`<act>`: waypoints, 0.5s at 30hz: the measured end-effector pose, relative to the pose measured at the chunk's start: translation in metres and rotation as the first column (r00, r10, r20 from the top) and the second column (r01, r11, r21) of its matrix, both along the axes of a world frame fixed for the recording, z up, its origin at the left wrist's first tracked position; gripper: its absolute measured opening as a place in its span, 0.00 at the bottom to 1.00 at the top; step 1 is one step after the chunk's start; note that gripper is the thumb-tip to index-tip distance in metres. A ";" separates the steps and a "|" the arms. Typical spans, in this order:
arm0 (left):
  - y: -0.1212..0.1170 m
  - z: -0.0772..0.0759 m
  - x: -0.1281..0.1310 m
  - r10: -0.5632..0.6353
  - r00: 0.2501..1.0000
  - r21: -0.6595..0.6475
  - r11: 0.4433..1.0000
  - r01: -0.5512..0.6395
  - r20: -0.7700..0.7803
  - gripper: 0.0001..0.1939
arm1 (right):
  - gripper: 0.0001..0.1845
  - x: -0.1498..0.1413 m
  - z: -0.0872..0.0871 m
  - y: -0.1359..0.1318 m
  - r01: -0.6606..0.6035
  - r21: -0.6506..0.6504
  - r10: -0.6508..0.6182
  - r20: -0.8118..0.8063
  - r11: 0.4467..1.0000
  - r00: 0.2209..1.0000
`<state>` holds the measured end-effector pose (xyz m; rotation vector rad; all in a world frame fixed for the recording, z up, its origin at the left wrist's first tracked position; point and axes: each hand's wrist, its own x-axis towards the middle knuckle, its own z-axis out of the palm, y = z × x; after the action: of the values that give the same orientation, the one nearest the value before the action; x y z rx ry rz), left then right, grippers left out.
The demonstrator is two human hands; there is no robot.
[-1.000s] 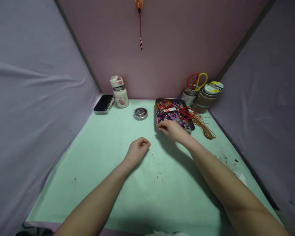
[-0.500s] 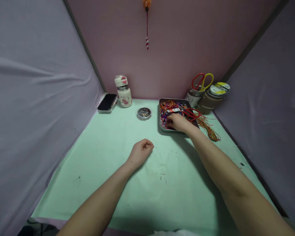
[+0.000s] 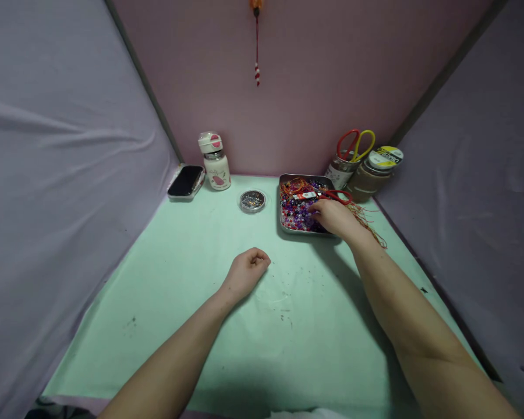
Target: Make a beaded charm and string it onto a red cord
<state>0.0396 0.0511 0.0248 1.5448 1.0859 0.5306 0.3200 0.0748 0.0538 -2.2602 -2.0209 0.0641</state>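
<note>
A metal tray (image 3: 308, 234) holds many small purple, red, white and dark beads (image 3: 297, 218). My right hand (image 3: 335, 219) reaches into its right part, with bent fingers slightly apart and the tips among the beads. Nothing shows held in it. Red-handled scissors (image 3: 338, 196) lie across the tray behind that hand, near a small white and red packet (image 3: 304, 196) and a coil of orange cord (image 3: 293, 186). My left hand (image 3: 245, 270) rests on the table, thumb and fingers pinched together; whatever is between them is too small to make out.
A round clear case (image 3: 252, 201) with dark contents lies left of the tray. Farther left stand a white bottle (image 3: 217, 171) and a phone (image 3: 186, 181). Behind the tray are a jar with scissors (image 3: 341, 171) and a lidded jar (image 3: 371, 177). Loose cords (image 3: 378, 237) spill rightward.
My right hand has moved rightward within the tray, uncovering more beads at its left and middle. My left hand keeps its place and pinch. The whole view has shifted slightly.
</note>
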 end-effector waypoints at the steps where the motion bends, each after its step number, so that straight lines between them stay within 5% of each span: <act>1: 0.000 0.000 0.000 0.000 1.000 -0.001 1.000 0.000 0.002 0.07 | 0.12 -0.003 0.000 0.002 0.008 -0.001 -0.008 0.017 1.000 1.000; 8: 0.000 -0.003 0.000 -0.006 1.000 0.005 1.000 0.006 0.010 0.07 | 0.13 -0.020 -0.003 0.021 -0.147 -0.096 0.148 0.008 0.984 0.989; 15: 0.001 -0.002 -0.002 0.007 1.000 0.013 1.000 -0.007 0.017 0.07 | 0.12 -0.027 -0.007 0.023 -0.134 -0.112 0.134 -0.007 0.985 0.991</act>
<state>0.0375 0.0519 0.0224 1.5456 1.0773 0.5559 0.2933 0.0973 0.0464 -2.1824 -2.2209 0.1930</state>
